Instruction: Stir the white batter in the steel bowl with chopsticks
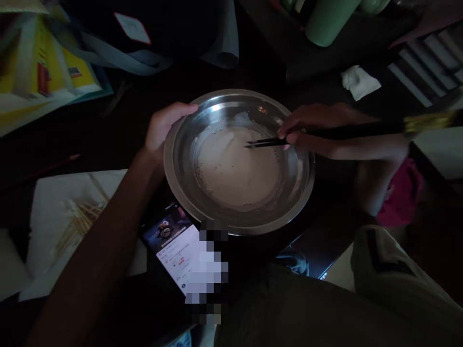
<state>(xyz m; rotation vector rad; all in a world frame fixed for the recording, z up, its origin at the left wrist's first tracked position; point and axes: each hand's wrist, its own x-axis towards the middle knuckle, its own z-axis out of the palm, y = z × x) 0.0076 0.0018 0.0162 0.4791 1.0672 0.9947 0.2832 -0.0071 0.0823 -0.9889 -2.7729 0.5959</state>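
A wide steel bowl (181, 159) sits on a dark table and holds a pale, thin batter-like liquid (235, 168). My left hand (162, 127) grips the bowl's left rim, thumb over the edge. My right hand (311, 127) is closed on a pair of dark chopsticks (265, 142), whose tips reach into the liquid near the bowl's upper right. The chopsticks' long handles run off to the right past my wrist.
A lit phone (173, 246) lies just below the bowl. White paper with a heap of toothpicks (77, 221) is at the left. A yellow box (43, 72), a green cup (329, 19), a crumpled tissue (360, 82) and pink cloth (401, 193) surround the table.
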